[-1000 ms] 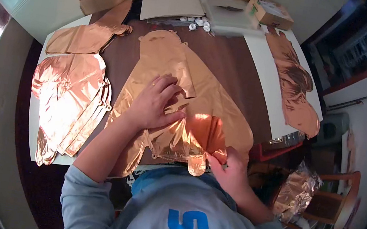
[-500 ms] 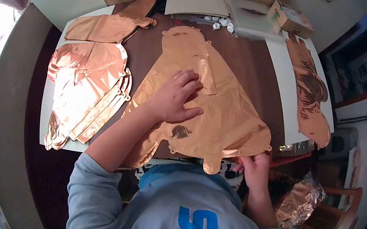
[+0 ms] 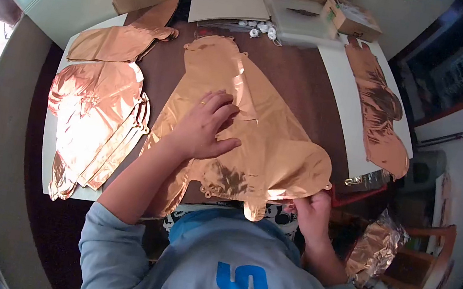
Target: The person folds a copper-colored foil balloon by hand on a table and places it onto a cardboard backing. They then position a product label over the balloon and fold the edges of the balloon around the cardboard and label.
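Observation:
A large, flat copper-coloured foil balloon [image 3: 278,145] with small tabs along its outline lies in front of me on the brown table, its near edge hanging toward my lap. My left hand [image 3: 206,124] rests on the middle of the foil with its fingers stretched out; a ring shows on one finger. At the near right edge, my right hand [image 3: 314,212] pinches the border of the balloon. Some of its fingers are hidden beneath the foil.
Stacked foil balloons [image 3: 96,116] lie at the left, with more folded foil [image 3: 110,41] behind them. A long foil piece [image 3: 376,105] lies on a white board at right. A cardboard box [image 3: 353,18] and white bundles [image 3: 265,30] stand behind. Bagged foil [image 3: 375,247] is on a chair.
The whole view has shifted slightly. The foil at the near right has puckered and its reflections changed. Both hands keep nearly the same places on the balloon.

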Demonstrator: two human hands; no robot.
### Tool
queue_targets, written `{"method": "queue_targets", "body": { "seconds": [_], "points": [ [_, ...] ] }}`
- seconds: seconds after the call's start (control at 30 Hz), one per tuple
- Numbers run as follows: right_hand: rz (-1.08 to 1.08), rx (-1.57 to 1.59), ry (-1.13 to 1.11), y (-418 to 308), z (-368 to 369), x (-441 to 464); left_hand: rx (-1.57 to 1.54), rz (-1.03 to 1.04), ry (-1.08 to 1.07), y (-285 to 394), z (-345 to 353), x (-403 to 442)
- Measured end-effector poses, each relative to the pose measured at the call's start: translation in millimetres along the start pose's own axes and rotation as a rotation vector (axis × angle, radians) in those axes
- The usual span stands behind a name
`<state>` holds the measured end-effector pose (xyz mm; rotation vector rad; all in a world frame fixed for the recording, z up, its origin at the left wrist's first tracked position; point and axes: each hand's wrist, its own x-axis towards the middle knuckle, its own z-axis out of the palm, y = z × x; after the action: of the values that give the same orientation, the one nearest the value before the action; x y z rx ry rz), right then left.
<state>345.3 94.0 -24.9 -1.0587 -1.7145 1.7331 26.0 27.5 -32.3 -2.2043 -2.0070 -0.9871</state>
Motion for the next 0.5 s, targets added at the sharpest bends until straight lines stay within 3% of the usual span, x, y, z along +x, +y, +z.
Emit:
{"method": "queue_targets", "body": {
  "seconds": [0.13, 0.2, 0.27, 0.33, 0.47, 0.5],
  "points": [
    [0.085, 0.1, -0.013, -9.7, 2.3, -6.4, 0.013, -0.005, -0.009, -0.2, -0.1, -0.2],
    [-0.051, 0.113, 0.013, -9.5, 13.1, -5.8, 0.006, -0.006, -0.008, 0.2, -0.4, 0.0],
    [-0.179, -0.075, 0.007, -20.5, 20.6, -2.8, 0.009, -0.011, -0.004, 1.1, -0.2, -0.7],
    [-0.227, -0.463, 0.016, -31.6, 22.9, -2.7, 0.022, -0.018, 0.001, 2.2, 0.2, -1.1],
    [-0.286, -0.572, 0.142, -15.5, 33.5, 1.1, 0.04, -0.001, -0.009, 3.4, -2.4, 0.5],
    [-0.44, -0.666, 0.173, -14.8, 34.4, 1.4, 0.04, -0.002, -0.01, 3.0, -2.4, 0.3]
  ]
}}
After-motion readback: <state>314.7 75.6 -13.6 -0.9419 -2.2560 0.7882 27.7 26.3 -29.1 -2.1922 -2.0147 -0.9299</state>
